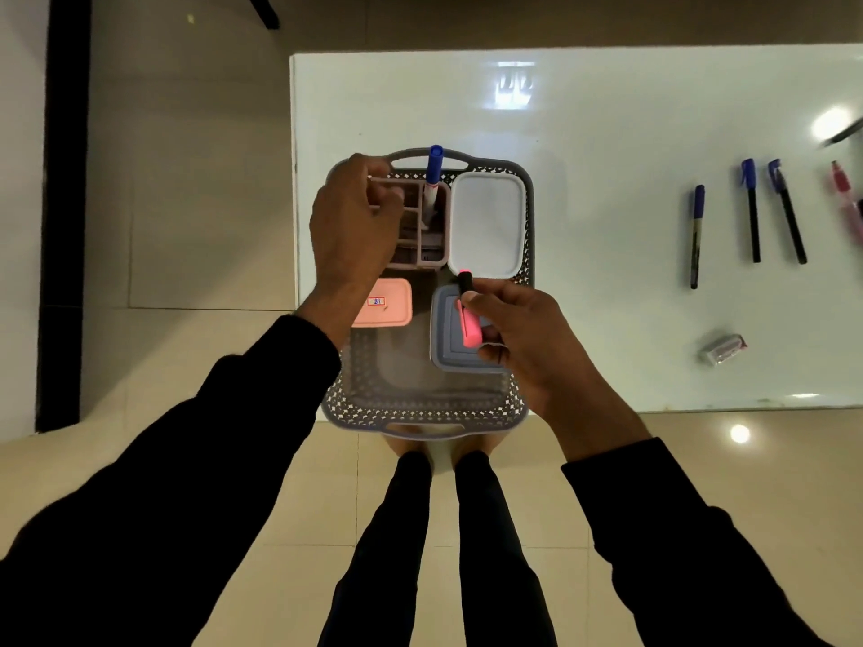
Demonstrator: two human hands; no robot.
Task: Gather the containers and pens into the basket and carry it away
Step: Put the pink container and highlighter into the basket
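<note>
A grey lattice basket (422, 408) stands at the table's near left corner. Inside it are a pink divided organiser (427, 245) with a blue-capped marker (434, 172) upright in one cell, a white-lidded container (488, 224), a pink-lidded container (385, 308) and a grey-blue container (448, 347). My left hand (355, 226) grips the organiser's left rim. My right hand (518, 333) holds a pink highlighter (468, 319) over the grey-blue container, black tip pointing away. Three dark pens (696, 235) (752, 210) (788, 212) lie on the table to the right.
The white glossy table (607, 133) ends just behind the basket's near handle. A pink pen (845, 198) lies at the far right edge, and a small wrapped grey item (723, 348) sits near the front right. Tiled floor and my legs are below.
</note>
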